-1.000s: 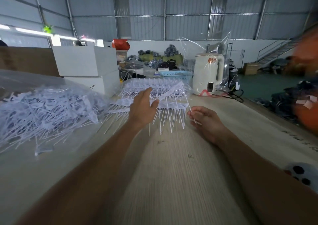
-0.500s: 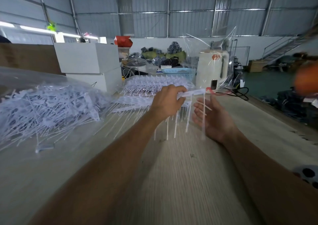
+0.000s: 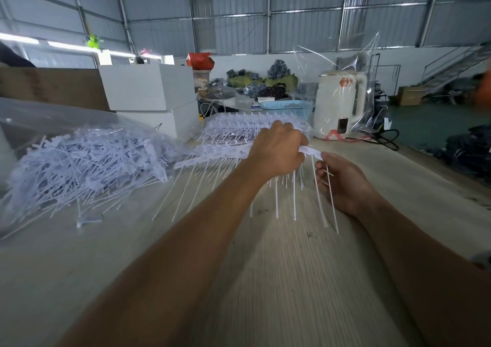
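The left hand (image 3: 276, 150) and right hand (image 3: 342, 182) both clasp the tag strip (image 3: 312, 151), spine lying crosswise, pins hanging downward.

You're in a warehouse-type factory shed: corrugated metal walls (image 3: 305, 6) on steel framing all round, metal staircase (image 3: 451, 65) at 2 o'clock. Long wooden worktable (image 3: 292, 280) under you. Heap of loose white plastic ties (image 3: 87, 166) at 10 o'clock, strips of white plastic ties (image 3: 233, 131) stacked at 12, white cartons (image 3: 148, 86) at 11, bundled dark goods (image 3: 265, 81) along the far wall.
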The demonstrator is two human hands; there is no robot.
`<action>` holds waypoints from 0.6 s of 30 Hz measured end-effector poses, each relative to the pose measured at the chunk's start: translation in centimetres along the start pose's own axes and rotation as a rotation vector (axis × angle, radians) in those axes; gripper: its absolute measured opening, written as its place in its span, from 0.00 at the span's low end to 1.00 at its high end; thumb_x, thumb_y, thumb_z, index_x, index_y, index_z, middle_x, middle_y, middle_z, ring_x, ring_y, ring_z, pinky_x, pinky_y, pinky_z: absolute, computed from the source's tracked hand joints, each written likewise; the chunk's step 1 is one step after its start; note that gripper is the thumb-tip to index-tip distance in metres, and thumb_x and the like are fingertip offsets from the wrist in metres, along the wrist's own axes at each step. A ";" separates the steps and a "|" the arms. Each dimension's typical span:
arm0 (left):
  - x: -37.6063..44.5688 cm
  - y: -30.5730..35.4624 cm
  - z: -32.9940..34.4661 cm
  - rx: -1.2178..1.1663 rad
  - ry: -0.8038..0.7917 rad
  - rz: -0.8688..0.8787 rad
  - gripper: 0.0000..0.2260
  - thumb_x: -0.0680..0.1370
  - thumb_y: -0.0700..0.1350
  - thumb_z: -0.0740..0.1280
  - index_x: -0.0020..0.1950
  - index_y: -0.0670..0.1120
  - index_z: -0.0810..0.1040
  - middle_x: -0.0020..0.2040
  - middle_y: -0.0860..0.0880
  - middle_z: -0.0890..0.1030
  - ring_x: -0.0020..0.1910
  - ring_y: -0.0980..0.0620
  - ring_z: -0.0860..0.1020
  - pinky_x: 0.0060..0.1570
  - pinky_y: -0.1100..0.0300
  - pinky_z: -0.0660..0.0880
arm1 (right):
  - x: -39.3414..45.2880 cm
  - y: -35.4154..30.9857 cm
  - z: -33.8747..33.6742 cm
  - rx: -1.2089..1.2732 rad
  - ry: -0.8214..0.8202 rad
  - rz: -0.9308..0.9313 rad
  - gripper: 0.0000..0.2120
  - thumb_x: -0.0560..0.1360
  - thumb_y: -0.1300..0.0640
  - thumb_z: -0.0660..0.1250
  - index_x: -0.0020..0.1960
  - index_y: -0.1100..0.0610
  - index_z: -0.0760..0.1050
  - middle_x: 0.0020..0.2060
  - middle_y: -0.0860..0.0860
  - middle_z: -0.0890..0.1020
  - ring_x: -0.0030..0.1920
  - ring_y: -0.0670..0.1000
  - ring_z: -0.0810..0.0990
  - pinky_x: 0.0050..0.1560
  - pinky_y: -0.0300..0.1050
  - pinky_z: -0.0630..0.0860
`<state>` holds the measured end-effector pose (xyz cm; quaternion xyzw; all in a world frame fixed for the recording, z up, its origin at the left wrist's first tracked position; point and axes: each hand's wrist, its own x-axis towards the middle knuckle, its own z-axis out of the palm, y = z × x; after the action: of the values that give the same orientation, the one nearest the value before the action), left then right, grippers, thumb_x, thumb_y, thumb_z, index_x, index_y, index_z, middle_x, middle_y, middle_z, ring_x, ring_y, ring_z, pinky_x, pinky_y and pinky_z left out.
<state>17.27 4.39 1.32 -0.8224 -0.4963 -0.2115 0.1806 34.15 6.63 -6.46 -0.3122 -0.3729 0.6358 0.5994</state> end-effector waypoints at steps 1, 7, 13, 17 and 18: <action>0.0 0.0 0.1 -0.015 -0.003 -0.008 0.15 0.79 0.49 0.65 0.65 0.53 0.80 0.56 0.43 0.77 0.60 0.41 0.72 0.50 0.50 0.70 | 0.1 0.0 0.0 -0.014 0.005 -0.005 0.02 0.79 0.59 0.67 0.49 0.55 0.78 0.35 0.51 0.78 0.31 0.45 0.75 0.34 0.37 0.77; -0.5 1.1 0.6 -0.108 -0.021 -0.017 0.12 0.80 0.47 0.64 0.61 0.46 0.82 0.55 0.43 0.77 0.61 0.42 0.71 0.54 0.49 0.73 | 0.5 0.2 -0.5 0.011 0.022 -0.085 0.04 0.78 0.61 0.65 0.49 0.58 0.79 0.31 0.50 0.76 0.29 0.46 0.70 0.33 0.39 0.68; -0.1 1.2 -0.8 -0.059 0.003 0.013 0.11 0.78 0.42 0.66 0.58 0.45 0.83 0.55 0.44 0.79 0.60 0.43 0.72 0.57 0.49 0.71 | 0.5 0.3 -0.4 -0.002 -0.040 -0.049 0.04 0.80 0.60 0.64 0.50 0.57 0.77 0.33 0.50 0.77 0.29 0.45 0.73 0.32 0.38 0.71; -0.5 -0.6 -0.4 -0.239 -0.099 -0.120 0.09 0.78 0.42 0.66 0.53 0.49 0.85 0.49 0.49 0.82 0.52 0.47 0.78 0.63 0.46 0.73 | 0.2 0.6 -0.2 -0.092 -0.092 -0.039 0.04 0.79 0.62 0.67 0.47 0.56 0.80 0.35 0.52 0.80 0.33 0.46 0.77 0.37 0.39 0.78; -0.8 -0.7 0.5 -0.293 -0.138 -0.159 0.08 0.79 0.43 0.65 0.51 0.49 0.84 0.51 0.49 0.83 0.52 0.47 0.80 0.64 0.45 0.73 | 0.1 0.7 -0.1 -0.130 -0.103 -0.058 0.04 0.78 0.63 0.67 0.47 0.57 0.80 0.35 0.52 0.80 0.34 0.46 0.78 0.38 0.39 0.78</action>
<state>16.41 4.33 0.52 -0.8105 -0.5350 -0.2383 0.0073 33.82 6.75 -7.11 -0.3063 -0.4527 0.6078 0.5760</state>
